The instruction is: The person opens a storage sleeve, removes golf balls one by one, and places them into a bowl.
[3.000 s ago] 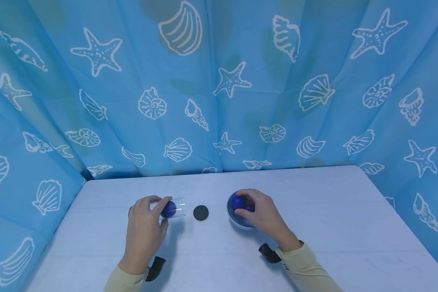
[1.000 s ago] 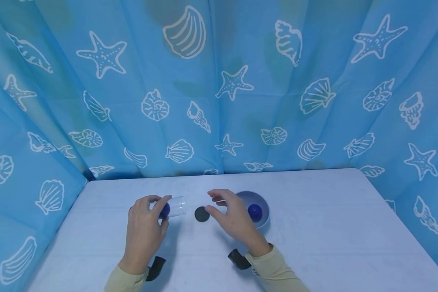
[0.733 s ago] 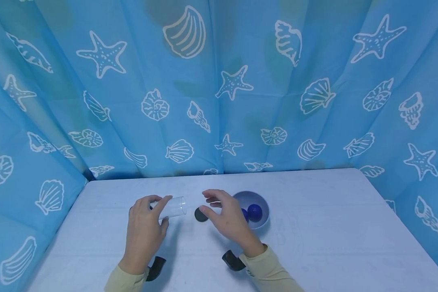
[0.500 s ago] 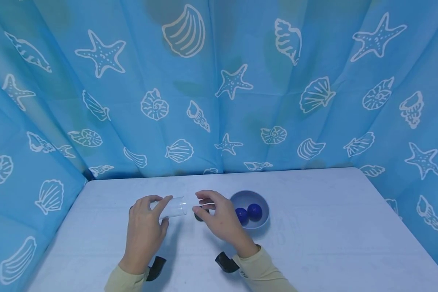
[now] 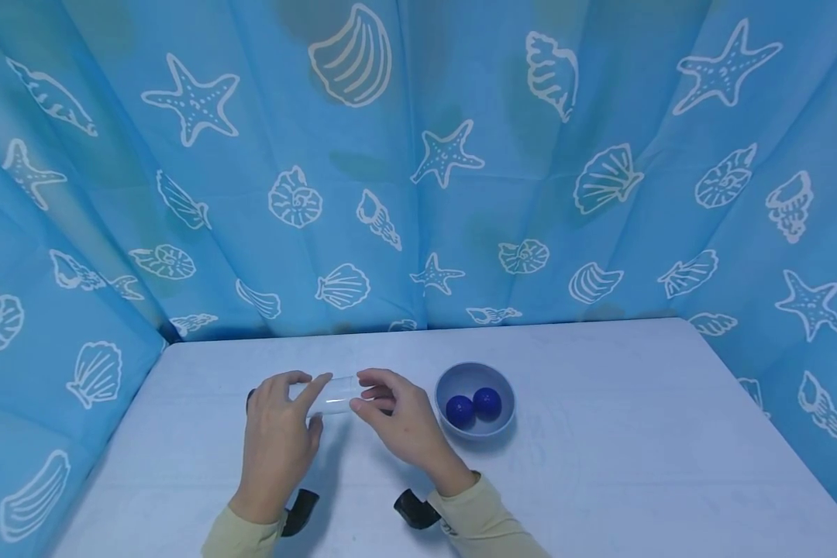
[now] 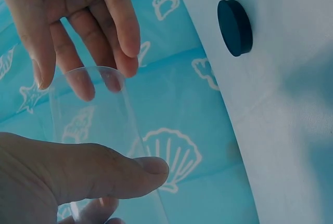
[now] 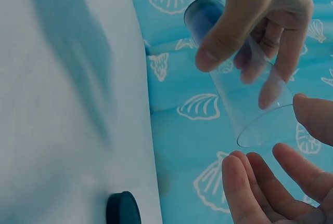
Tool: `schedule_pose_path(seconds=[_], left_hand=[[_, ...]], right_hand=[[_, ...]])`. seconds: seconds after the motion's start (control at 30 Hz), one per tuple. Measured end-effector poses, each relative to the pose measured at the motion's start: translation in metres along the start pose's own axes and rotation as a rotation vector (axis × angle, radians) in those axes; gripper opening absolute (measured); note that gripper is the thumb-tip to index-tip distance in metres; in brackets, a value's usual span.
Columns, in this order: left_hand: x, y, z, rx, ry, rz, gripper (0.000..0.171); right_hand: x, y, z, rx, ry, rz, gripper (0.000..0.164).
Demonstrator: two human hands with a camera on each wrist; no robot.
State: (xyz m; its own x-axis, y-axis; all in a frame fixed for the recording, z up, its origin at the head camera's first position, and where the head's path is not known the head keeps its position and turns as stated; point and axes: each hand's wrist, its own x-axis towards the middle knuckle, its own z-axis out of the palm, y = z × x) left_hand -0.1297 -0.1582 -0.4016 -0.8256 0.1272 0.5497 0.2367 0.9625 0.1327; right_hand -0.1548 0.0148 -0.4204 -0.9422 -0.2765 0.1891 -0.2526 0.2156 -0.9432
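My left hand (image 5: 279, 426) grips a clear tube (image 5: 335, 395), which lies tilted on its side above the table with its mouth toward the right. In the right wrist view, a blue ball (image 7: 204, 22) sits at the tube's dark far end; the left hand hides it in the head view. At the mouth is my right hand (image 5: 404, 422), fingers spread and loosely bent, fingertips right at the rim. A round black lid (image 6: 235, 28) rests on the table below, mostly covered by the right hand in the head view.
A grey-blue bowl (image 5: 469, 377) with two blue balls (image 5: 487, 403) stands just right of my right hand. The white table (image 5: 635, 434) runs back to a blue curtain (image 5: 418, 225) printed with shells and starfish. Black camera mounts (image 5: 416, 510) stick out at both wrists.
My right hand has let go of a ball in the bowl and moved left to the tube's mouth. Inside the tube, the ball has slid left, out of sight behind the left hand.
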Motion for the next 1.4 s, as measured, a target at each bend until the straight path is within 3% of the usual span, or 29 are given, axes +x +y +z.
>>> schedule_pose_path(seconds=[0.73,1.03,1.4], left_hand=[[0.001,0.002,-0.001,0.029,0.009,0.019,0.055],[0.0,0.004,-0.001,0.033,0.008,0.011,0.055],[0.0,0.003,0.0,0.046,0.015,0.031,0.048]], right_hand=[[0.0,0.002,0.006,0.097,-0.007,0.098,0.04],[-0.004,-0.015,0.001,0.163,-0.02,0.132,0.039],[0.002,0.009,0.006,0.179,-0.03,0.14,0.039]])
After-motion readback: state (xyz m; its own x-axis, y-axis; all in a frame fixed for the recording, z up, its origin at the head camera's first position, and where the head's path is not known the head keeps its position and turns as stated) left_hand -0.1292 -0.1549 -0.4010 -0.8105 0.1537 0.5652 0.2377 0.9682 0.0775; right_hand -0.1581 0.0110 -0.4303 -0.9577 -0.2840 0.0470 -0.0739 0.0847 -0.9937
